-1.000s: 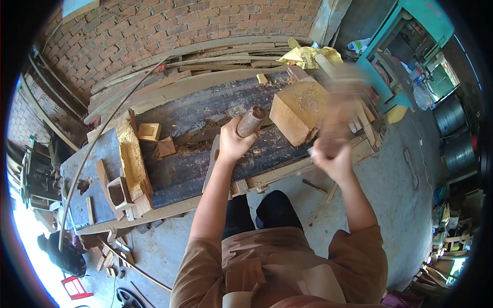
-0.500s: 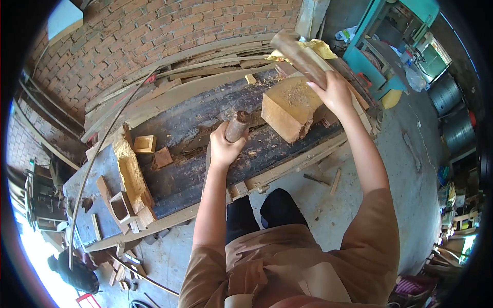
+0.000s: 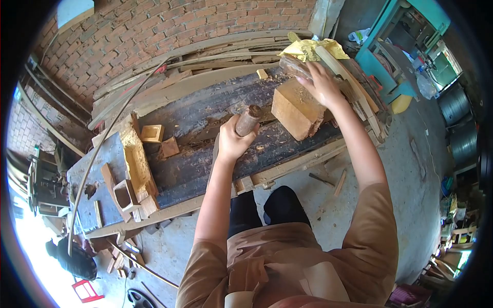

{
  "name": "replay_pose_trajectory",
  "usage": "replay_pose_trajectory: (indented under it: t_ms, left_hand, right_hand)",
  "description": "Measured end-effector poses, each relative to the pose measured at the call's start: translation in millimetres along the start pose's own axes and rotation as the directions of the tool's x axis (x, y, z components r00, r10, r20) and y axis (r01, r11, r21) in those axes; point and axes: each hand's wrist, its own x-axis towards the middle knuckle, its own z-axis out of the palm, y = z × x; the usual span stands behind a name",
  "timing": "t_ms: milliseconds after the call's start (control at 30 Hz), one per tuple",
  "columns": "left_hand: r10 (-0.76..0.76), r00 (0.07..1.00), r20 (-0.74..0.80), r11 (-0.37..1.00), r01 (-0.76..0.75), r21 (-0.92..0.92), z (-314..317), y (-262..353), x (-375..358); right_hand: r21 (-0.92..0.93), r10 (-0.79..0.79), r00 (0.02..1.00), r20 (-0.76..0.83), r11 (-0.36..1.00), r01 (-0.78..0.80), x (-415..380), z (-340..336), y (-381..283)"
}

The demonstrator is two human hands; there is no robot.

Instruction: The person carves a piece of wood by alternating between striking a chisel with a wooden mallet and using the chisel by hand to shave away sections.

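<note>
My left hand is wrapped round the thick wooden handle of a tool, its round worn end pointing up. The tool's lower part is mostly hidden behind my hand and forearm. A squared wood block with a rough, broken side stands on the bench just to the right. Over the block's far side, my right hand has its fingers stretched out and its thumb apart. Right at those fingertips lies a round wooden club, partly covered by the fingers.
The dark, worn workbench carries wood chips, a hollowed yellowish timber and small box-like pieces. Long planks are stacked along the brick wall. A yellow bag sits at the far right. Offcuts lie on the floor.
My right hand has lowered the raised club to the bench behind the block, and its fingers have opened out. My left hand keeps its hold on the handle. The view has shifted slightly.
</note>
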Motion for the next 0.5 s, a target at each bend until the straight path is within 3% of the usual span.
replay_pose_trajectory:
  t_ms: [33,67,100,167,233,267,300,333,367,433,500]
  left_hand:
    - [-0.005,1.0,-0.01,1.0,0.005,0.001,0,1,1]
    - [0.008,1.0,-0.006,1.0,-0.008,0.007,-1,3,1]
    - [0.018,1.0,0.001,1.0,-0.018,0.013,-1,5,0]
    - [0.029,1.0,0.012,0.997,-0.03,0.067,-1,7,-2]
    - [0.086,0.996,-0.007,0.996,-0.086,0.03,-2,9,-2]
    - [0.047,0.998,0.041,0.999,-0.048,0.026,-4,5,-2]
    - [0.081,0.997,-0.015,0.995,-0.081,-0.055,-1,6,1]
    - [0.14,0.99,0.017,0.989,-0.141,0.052,-7,5,2]
    - [0.195,0.979,0.056,0.967,-0.202,0.157,-15,4,2]
    - [0.087,0.991,0.104,0.862,-0.127,0.49,-29,-5,-14]
    - [-0.167,0.984,0.057,0.661,0.069,0.748,-40,-23,-38]
  right_hand:
    - [0.001,-0.011,1.0,0.003,1.0,0.011,-4,-11,-20]
    - [0.301,-0.195,0.981,0.0,0.935,0.186,-10,-19,-37]
    - [0.571,-0.36,0.931,-0.054,0.754,0.325,-16,-23,-52]
    - [0.721,-0.529,0.829,-0.182,0.502,0.478,-29,-24,-84]
    - [0.818,-0.574,0.781,-0.246,0.31,0.485,-36,-19,-107]
    - [0.81,-0.611,0.771,-0.182,0.351,0.47,-37,-18,-114]
    - [0.799,-0.642,0.758,-0.115,0.394,0.455,-39,-17,-121]
    - [0.712,-0.584,0.761,-0.282,0.405,0.574,-41,-8,-127]
    - [0.717,-0.591,0.757,-0.28,0.395,0.574,-43,-4,-129]
    - [0.728,-0.435,0.831,-0.348,0.433,0.531,-46,1,-131]
    - [0.685,-0.512,0.768,-0.384,0.399,0.609,-44,3,-126]
